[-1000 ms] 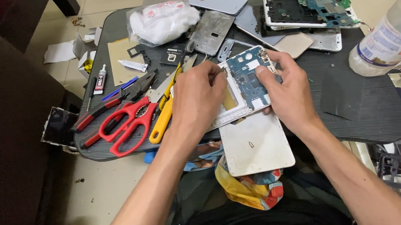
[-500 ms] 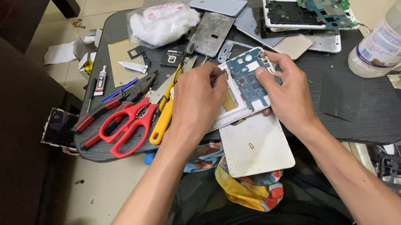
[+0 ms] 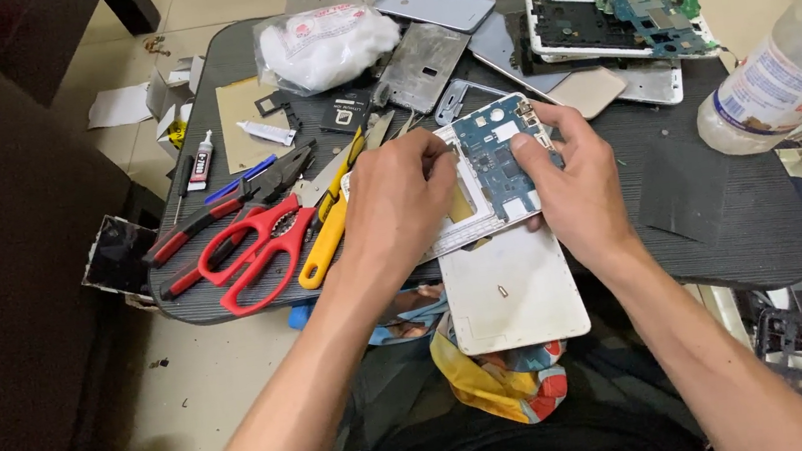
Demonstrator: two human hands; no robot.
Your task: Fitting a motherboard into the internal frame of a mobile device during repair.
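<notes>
on the dark table [image 3: 722, 219], two hands [image 3: 399, 206] seemingly grip one circuit board [image 3: 504, 158].

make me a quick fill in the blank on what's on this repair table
1. Both hands, left hand and right hand, rest on a ____ circuit board.
2. The scissors have ____ handles.
3. The plastic bottle lies at the table's ____ edge.
4. The white back cover lies ____ to the person than the circuit board.

Missing words: blue; red; right; nearer
</notes>
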